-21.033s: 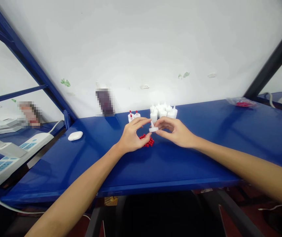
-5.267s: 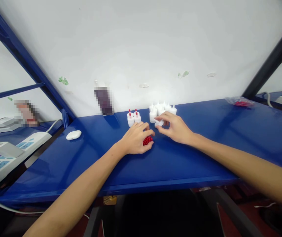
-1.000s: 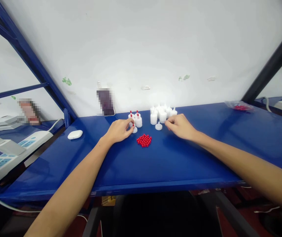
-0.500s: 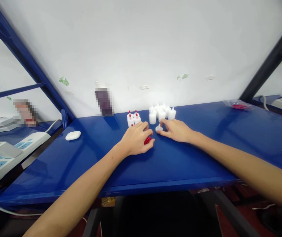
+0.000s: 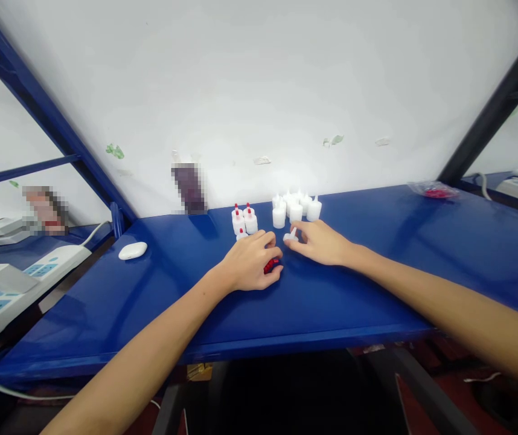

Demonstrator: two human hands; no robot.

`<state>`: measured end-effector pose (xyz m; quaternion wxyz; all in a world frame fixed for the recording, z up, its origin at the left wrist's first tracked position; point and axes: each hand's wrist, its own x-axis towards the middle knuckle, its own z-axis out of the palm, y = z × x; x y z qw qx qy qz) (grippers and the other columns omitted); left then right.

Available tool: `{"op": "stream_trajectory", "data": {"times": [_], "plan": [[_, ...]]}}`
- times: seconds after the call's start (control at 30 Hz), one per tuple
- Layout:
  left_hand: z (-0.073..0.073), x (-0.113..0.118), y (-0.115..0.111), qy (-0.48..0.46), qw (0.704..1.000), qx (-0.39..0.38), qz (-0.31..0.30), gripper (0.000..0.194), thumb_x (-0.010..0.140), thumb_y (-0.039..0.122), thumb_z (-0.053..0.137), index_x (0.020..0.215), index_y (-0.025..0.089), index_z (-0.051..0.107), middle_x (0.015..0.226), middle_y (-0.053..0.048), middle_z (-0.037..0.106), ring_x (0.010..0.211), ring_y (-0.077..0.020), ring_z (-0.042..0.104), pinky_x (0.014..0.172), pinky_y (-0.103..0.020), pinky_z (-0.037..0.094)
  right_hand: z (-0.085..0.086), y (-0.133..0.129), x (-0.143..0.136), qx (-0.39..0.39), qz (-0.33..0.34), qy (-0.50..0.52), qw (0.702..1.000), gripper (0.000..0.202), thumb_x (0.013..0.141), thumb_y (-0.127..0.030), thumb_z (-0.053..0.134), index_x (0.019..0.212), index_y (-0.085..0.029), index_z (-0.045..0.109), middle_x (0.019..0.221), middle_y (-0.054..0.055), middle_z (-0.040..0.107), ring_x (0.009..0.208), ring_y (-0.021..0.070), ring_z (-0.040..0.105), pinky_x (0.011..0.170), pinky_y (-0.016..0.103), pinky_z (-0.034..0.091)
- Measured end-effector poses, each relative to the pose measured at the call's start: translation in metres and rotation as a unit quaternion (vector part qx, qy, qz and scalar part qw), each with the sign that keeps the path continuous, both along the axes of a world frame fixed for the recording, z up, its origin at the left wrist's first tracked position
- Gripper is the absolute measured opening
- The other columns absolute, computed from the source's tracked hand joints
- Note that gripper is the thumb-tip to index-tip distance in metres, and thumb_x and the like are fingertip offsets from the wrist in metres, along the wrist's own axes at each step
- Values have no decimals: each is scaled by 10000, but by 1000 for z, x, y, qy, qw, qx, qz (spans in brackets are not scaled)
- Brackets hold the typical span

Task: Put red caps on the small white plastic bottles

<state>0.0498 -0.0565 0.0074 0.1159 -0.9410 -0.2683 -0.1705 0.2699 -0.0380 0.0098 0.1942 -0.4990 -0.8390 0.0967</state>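
Observation:
My left hand (image 5: 250, 264) is curled round a small bunch of red caps (image 5: 270, 266), low over the blue table. Between the thumb and fingers of my right hand (image 5: 325, 243) is a small white nozzle bottle (image 5: 289, 237), its bare pointed tip leaning to the right; the fingers hide part of its body. Just beyond my left hand stand several white bottles with red caps (image 5: 250, 225), the nearest partly covered by that hand. Behind the held bottle, a group of white bottles with uncapped tips (image 5: 296, 212) stands upright close together.
A white oval case (image 5: 133, 251) lies on the table's left side. A blurred dark rectangle (image 5: 189, 188) leans against the wall. At the back right is a clear bag with red pieces (image 5: 435, 191). A power strip (image 5: 23, 290) sits at the left, beyond a blue frame post (image 5: 37, 90).
My left hand has drawn slightly nearer, uncovering more of the front red-capped bottle. In my right hand the white bottle's tip now leans further right.

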Motion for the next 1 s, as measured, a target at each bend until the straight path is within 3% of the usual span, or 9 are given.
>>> {"op": "stream_trajectory", "data": {"times": [0.33, 0.43, 0.53, 0.67, 0.77, 0.87, 1.0], "plan": [[-2, -1, 3, -8, 999, 13, -31, 161, 893, 229, 541, 872, 175, 691, 933, -73, 595, 781, -176, 528, 666, -292, 424, -1, -1, 0, 4, 16, 31, 999, 271, 914, -425, 512, 970, -177, 606, 696, 38, 651, 601, 182, 576, 576, 284, 366], [-2, 3, 1, -81, 996, -8, -45, 146, 911, 240, 546, 923, 174, 676, 906, -60, 622, 788, -170, 556, 710, -305, 418, 0, -2, -1, 16, 30, 53, 998, 210, 879, -383, 546, 932, -183, 580, 717, 30, 649, 600, 171, 565, 572, 282, 369], [3, 6, -2, -212, 977, -26, -7, 84, 890, 225, 588, 900, 183, 659, 795, -8, 637, 702, -140, 581, 770, -341, 405, 2, -5, -2, 28, 44, 90, 995, 192, 788, -333, 630, 900, -193, 559, 726, 14, 648, 607, 165, 580, 592, 286, 401], [7, 6, -2, -342, 938, -52, 14, 14, 818, 163, 639, 821, 173, 630, 659, 47, 633, 538, -92, 577, 787, -345, 449, 3, -10, -4, -86, 88, 206, 971, 241, 736, -268, 662, 936, -206, 542, 614, -38, 607, 546, 157, 608, 553, 278, 447], [4, 5, -1, -376, 923, -82, -15, 33, 796, 133, 636, 819, 155, 628, 740, 20, 673, 514, -74, 606, 675, -272, 506, 0, -9, -6, -177, 126, 305, 927, 301, 717, -229, 680, 955, -211, 497, 832, 6, 679, 501, 124, 623, 466, 253, 452], [1, 6, -2, -392, 913, -103, -32, 35, 804, 143, 638, 838, 145, 646, 780, -4, 684, 511, -71, 623, 536, -199, 500, -3, -7, -8, -207, 140, 338, 907, 334, 721, -226, 703, 958, -214, 468, 1000, 34, 669, 436, 78, 585, 380, 221, 414], [1, 6, -2, -383, 920, -75, -40, 78, 828, 157, 635, 900, 154, 664, 788, -6, 703, 494, -61, 619, 521, -174, 505, -4, -7, -9, -192, 133, 323, 917, 369, 786, -265, 690, 1118, -209, 539, 933, 7, 626, 445, 54, 535, 394, 216, 433]]}}
